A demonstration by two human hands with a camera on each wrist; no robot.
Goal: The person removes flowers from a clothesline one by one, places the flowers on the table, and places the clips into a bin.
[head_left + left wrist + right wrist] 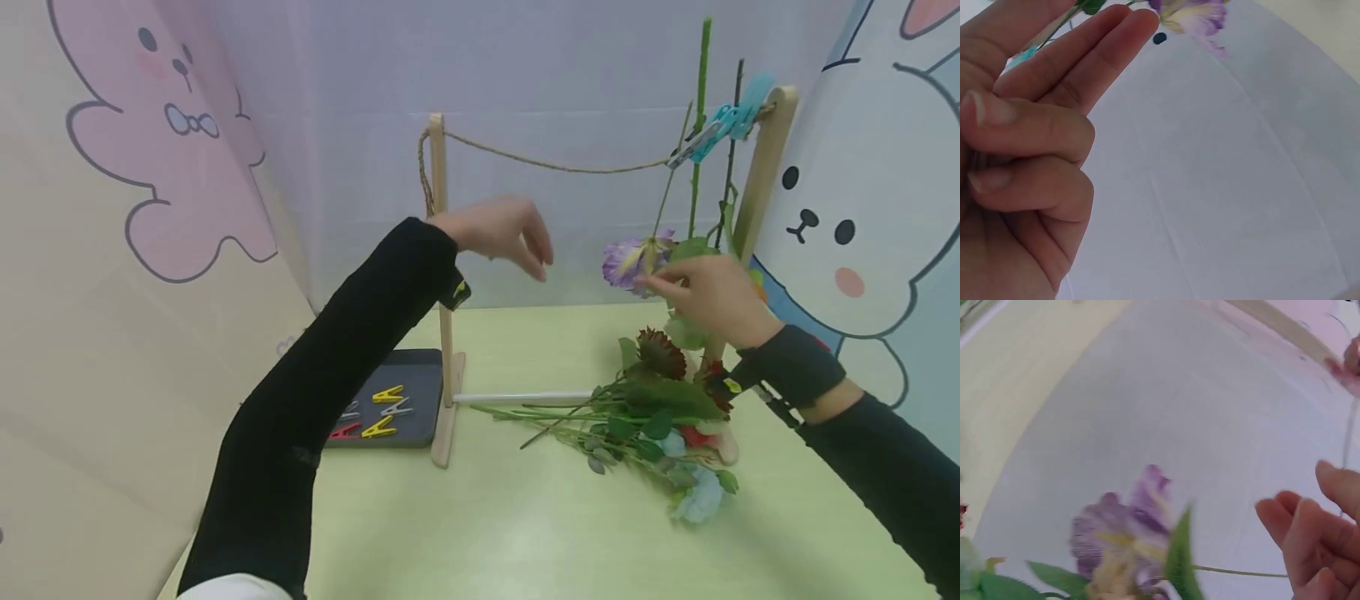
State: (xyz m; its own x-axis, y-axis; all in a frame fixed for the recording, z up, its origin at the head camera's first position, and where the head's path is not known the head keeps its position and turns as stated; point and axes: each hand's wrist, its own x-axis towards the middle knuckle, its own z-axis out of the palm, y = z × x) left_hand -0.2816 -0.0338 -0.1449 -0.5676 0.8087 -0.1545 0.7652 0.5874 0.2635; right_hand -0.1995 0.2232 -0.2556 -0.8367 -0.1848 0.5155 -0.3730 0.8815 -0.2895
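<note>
My left hand (506, 233) is in the air beside the left post, its fingers loosely bent with nothing in them. A purple flower (624, 262) hangs head down by its stem from a twine line (555, 167), with a blue clothespin (712, 133) at the twine. Just in front of that flower is my right hand (712, 298), fingers bent; in the right wrist view the fingers (1300, 534) hold nothing and the bloom (1116, 531) is apart from them. Farther right a second blue clothespin (752, 104) and more upside-down stems (701, 92) hang near the right post.
The wooden frame has a left post (439, 179) and a right post (772, 150), joined low by a white rod (525, 397). Loose flowers (637, 417) lie at its right foot. A dark tray (420, 375) with several small clothespins (388, 393) sits at the left.
</note>
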